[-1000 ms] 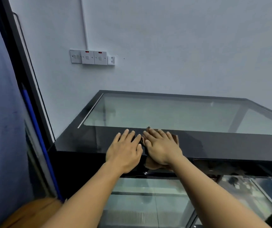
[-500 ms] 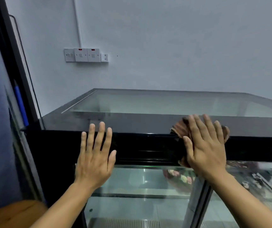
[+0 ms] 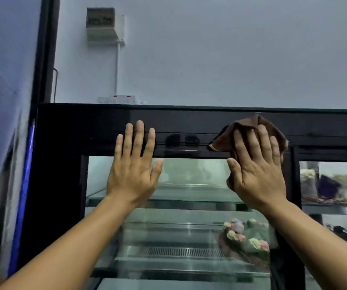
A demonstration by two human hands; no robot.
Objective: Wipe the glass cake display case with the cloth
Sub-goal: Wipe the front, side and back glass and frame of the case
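The display case [image 3: 59,185] fills the lower part of the view and looks heavy and fixed. It is something to lean on, not lift. Its black top band [image 3: 189,122] looks rigid and should take firm pressure. The front glass [image 3: 191,174] below it is hard and smooth, probably slick under a palm and breakable, so pressure there is best spread wide and kept even. A decorated cake [image 3: 245,239] sits on a shelf behind the glass, out of reach of the wiping.

The brown cloth [image 3: 250,124] is soft, light and limp. It lies bunched against the band at the upper right, where the band meets the glass. It would likely slide or fold if held only at a corner, so a flat palm over its middle suits it best.

Both forearms reach up and forward. The left hand [image 3: 133,174] lies flat across the band's lower edge and the glass, its grip wide and holding nothing. The right hand [image 3: 256,176] presses the cloth to the case, its grip spread, fingers [image 3: 262,141] straight over the fabric, not pinching it.
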